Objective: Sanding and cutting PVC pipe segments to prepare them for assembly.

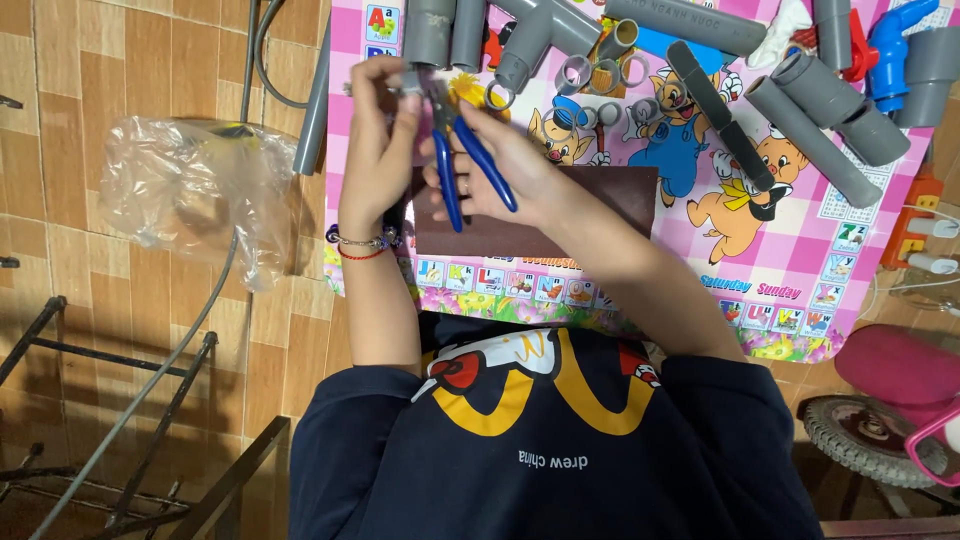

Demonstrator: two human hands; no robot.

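Leaning over in a dark shirt [540,440]; right hand [490,165] squeezing blue-handled pliers [465,165], handles slanting toward the body, nose meeting a small metal piece [408,88] pinched in left hand [378,130].

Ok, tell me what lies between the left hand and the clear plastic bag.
Head view: a grey pipe along the mat's edge, then bare floor tiles, lie between the left hand and the clear plastic bag.

I see both hands, left hand [375,150] and right hand [490,165], closed around the blue-handled pliers [455,165]. At 12 o'clock, grey pipe fittings [480,35] block passage. At 2 o'clock, cut rings [595,75] and long grey pipes [810,125] crowd the pink mat [700,260]. At 4 o'clock, the brown sheet [600,195] lies flat, passable. At 9 o'clock, a plastic bag [190,190] sits on open floor.
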